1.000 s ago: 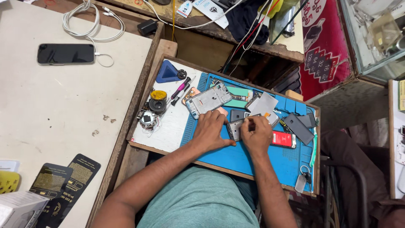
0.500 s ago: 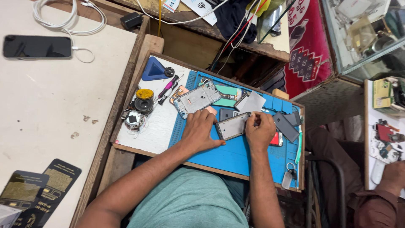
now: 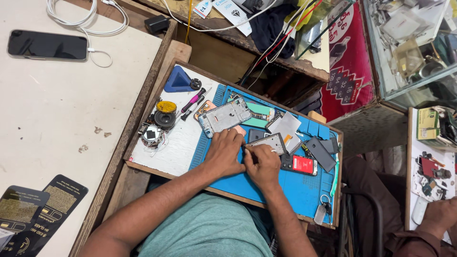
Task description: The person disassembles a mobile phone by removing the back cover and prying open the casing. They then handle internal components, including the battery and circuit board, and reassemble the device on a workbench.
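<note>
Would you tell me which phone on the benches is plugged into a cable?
The black phone on the white table; a white cable enters its end.

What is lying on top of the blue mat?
On the blue mat: a phone frame, grey phone parts, a battery. The left hand and right hand cover the rest.

Both hands point(image 3: 245, 159) on phone frame point(image 3: 266, 143)

Phone frame point(image 3: 267, 143): grey, rectangular, opened unit lying flat and slightly askew on the blue work mat point(image 3: 290, 188), near the mat's middle. Near end covered by both hands. Right hand point(image 3: 262, 166) pinches a thin tool against its edge; left hand point(image 3: 226, 153) presses just beside it.
</note>
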Motion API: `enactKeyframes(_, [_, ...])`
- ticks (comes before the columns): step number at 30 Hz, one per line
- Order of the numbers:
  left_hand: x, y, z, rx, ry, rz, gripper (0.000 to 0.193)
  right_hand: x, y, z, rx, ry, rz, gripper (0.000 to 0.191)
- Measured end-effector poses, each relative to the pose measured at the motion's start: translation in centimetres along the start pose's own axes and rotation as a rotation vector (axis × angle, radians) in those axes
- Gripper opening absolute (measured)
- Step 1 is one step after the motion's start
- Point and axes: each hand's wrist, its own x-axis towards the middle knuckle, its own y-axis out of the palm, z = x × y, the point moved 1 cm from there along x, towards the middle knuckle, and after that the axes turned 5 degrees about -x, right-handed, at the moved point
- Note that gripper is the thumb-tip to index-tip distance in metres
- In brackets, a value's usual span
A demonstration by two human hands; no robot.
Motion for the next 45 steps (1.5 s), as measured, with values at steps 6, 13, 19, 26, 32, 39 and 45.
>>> enactKeyframes(6, [0.1, 0.1, 0.2, -0.026, -0.009, 0.026, 0.062, 0.5, -0.5, -0.7, 0.159, 0.125, 0.081, 0.011])
enactKeyframes(13, [0.2, 0.3, 0.2, 0.02, -0.023, 0.088, 0.066, 0.5, -0.8, -1.4, 0.205, -0.006, 0.115, 0.012])
enactKeyframes(19, [0.2, 0.2, 0.0, 0.037, -0.013, 0.066, 0.069, 0.4, -0.9, -2.2, 0.219, -0.016, 0.153, 0.009])
enactKeyframes(26, [0.2, 0.1, -0.1, 0.01, -0.03, 0.091, 0.072, 0.9, 0.1, -2.0, 0.231, 0.097, 0.116, 0.009])
enactKeyframes(32, [0.1, -0.2, -0.1, 0.014, -0.038, 0.099, 0.066, 0.5, 0.3, -1.2, 0.194, 0.078, 0.041, 0.008])
enactKeyframes(39, [-0.2, -0.4, -0.2, 0.021, 0.016, 0.016, 0.064, 0.4, -0.7, -2.0, 0.289, 0.025, 0.174, 0.011])
enactKeyframes(45, [-0.2, -0.2, -0.2, 0.021, -0.005, 0.052, 0.066, 0.4, 0.1, -1.5, 0.279, 0.059, 0.102, 0.009])
